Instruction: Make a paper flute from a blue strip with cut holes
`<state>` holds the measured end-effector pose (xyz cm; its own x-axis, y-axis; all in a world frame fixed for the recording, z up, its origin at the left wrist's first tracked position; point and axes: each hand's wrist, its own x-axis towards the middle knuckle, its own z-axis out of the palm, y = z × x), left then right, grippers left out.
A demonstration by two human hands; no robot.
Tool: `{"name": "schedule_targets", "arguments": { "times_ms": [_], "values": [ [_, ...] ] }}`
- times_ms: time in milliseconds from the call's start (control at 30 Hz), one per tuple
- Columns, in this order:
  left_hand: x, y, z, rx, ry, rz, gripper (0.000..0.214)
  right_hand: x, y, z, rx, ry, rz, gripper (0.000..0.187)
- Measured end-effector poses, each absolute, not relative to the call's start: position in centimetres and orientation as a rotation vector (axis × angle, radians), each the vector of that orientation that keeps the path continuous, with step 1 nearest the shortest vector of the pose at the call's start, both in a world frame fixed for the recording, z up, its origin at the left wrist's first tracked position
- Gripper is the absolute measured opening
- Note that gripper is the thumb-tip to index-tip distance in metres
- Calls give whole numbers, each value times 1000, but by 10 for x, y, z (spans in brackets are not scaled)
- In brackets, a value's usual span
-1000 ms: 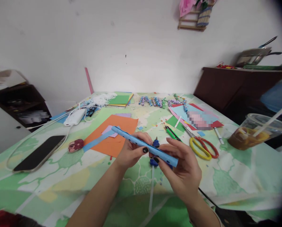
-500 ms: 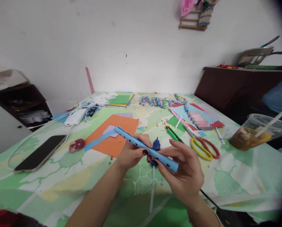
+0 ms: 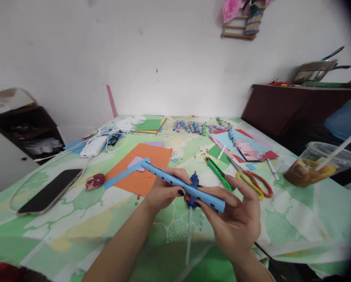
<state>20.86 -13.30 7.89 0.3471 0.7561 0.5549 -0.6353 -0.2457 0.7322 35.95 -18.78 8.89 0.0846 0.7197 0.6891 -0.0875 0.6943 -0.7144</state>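
A rolled blue paper tube (image 3: 175,181) with dark dots slants down to the right above the table. My left hand (image 3: 163,192) grips its middle, thumb on the near side. Toward the tube's right end, my right hand (image 3: 237,215) pinches it between thumb and fingers, with the index finger lifted off. Below and partly behind the tube lies a blue glue gun (image 3: 194,181) with a pale glue stick (image 3: 189,235) sticking out toward me. A flat blue paper strip (image 3: 122,175) lies over the orange paper (image 3: 154,152), near the tube's left end.
Right of my hands are a green utility knife (image 3: 218,172), scissors (image 3: 256,184) and a plastic cup of drink (image 3: 310,168). A phone (image 3: 50,192) and white power strip (image 3: 93,146) lie left. Curled paper strips (image 3: 193,126) sit at the back, beside stacked coloured paper (image 3: 149,124).
My right hand has shifted slightly right, with its index finger raised more. The tube has turned a little in my fingers, and its right end has moved slightly right.
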Motion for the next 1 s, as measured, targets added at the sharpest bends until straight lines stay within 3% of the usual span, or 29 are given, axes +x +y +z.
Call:
{"name": "schedule_targets", "arguments": {
  "times_ms": [167, 533, 733, 800, 900, 1000],
  "values": [
    [209, -134, 78, 1235, 202, 1331, 41, 356, -189, 84, -650, -1238, 662, 55],
    [212, -132, 83, 1116, 307, 1469, 16, 357, -188, 78, -719, -1176, 757, 48],
    [213, -132, 85, 1079, 389, 1502, 19, 372, -184, 58, -931, -1335, 625, 55],
    [212, -132, 86, 1041, 402, 1518, 17, 382, -182, 52, -1025, -1392, 524, 44],
    [210, -131, 86, 988, 409, 1502, 14, 397, -179, 47, -1095, -1462, 358, 10],
    [209, -130, 85, 950, 450, 1476, 15, 409, -181, 44, -1072, -1520, 315, 5]
  ]
}}
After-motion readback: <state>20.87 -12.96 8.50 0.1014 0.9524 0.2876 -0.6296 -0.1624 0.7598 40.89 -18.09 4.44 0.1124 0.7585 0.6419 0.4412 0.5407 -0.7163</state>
